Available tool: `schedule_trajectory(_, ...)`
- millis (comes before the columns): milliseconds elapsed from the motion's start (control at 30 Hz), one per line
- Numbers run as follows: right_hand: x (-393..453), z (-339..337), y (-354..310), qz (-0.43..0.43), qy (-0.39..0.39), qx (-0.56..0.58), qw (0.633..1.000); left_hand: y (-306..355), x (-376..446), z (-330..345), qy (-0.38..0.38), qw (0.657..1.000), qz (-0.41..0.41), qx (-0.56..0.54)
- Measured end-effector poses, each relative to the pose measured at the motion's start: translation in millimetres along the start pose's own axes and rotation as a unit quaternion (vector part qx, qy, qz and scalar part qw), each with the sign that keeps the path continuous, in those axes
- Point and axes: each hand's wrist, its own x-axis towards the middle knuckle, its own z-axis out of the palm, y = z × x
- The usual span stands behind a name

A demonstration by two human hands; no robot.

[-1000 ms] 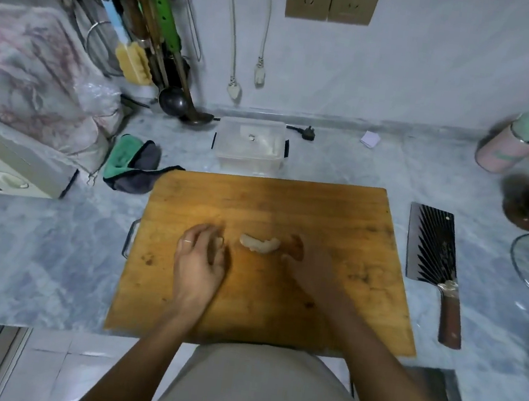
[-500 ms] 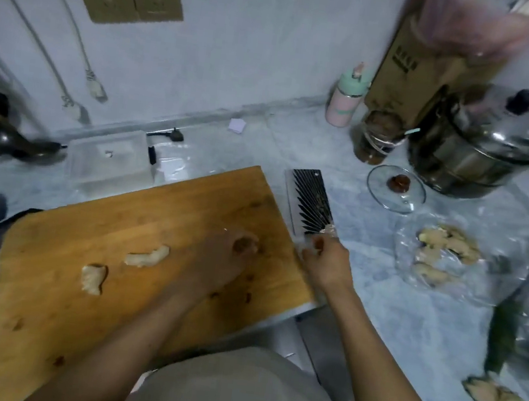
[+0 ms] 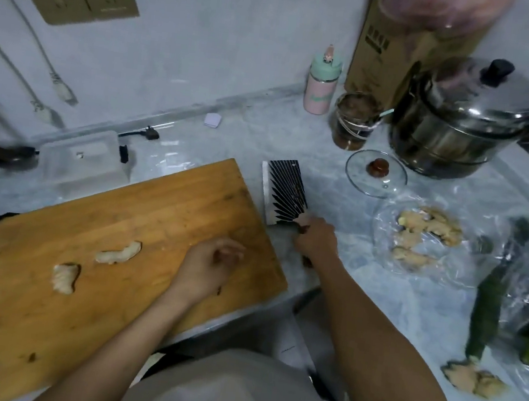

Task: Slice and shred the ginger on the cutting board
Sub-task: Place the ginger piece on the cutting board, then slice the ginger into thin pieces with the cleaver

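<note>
Two pale peeled ginger pieces lie on the wooden cutting board (image 3: 43, 306): a long one (image 3: 118, 253) and a stubby one (image 3: 64, 277) to its lower left. My left hand (image 3: 210, 265) rests on the board's right part with fingers loosely curled, holding nothing, well right of the ginger. My right hand (image 3: 316, 240) grips the handle of the cleaver (image 3: 282, 193), whose black-and-silver patterned blade lies flat on the counter just off the board's right edge.
A plastic bag with more ginger (image 3: 425, 233) lies right of the cleaver. A glass lid (image 3: 376, 172), a jar (image 3: 354, 121), a steel pot (image 3: 459, 124) and a pink bottle (image 3: 320, 84) stand behind. Green vegetables (image 3: 489, 308) lie at far right. A clear container (image 3: 85, 158) sits behind the board.
My head turned right. My right hand left the board, reached the cleaver and closed round its handle. My left hand let go of the stubby ginger piece and shifted to the board's right side.
</note>
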Motion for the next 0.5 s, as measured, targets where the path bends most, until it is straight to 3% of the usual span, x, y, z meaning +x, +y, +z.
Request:
schedule_trajectory(100,-11,-7,-17,0.077,-0.048,0.232,0.968,-6,-8,-13,0.024,0.998,-0.050,-0.019)
schedule_trajectory(167,-26,-6,-24,0.091,-0.091,0.318,0.939,-15,-16,-23,0.048,0.995,-0.083,-0.021)
schedule_trajectory(367,-64,23,-38,-0.090,-0.142,0.262,0.950,-52,-43,-58,0.172,0.967,-0.172,-0.070)
schedule_trajectory(500,-67,49,-68,-0.187,-0.158,0.135,0.960,-71,-60,-77,0.236,0.952,-0.191,-0.042)
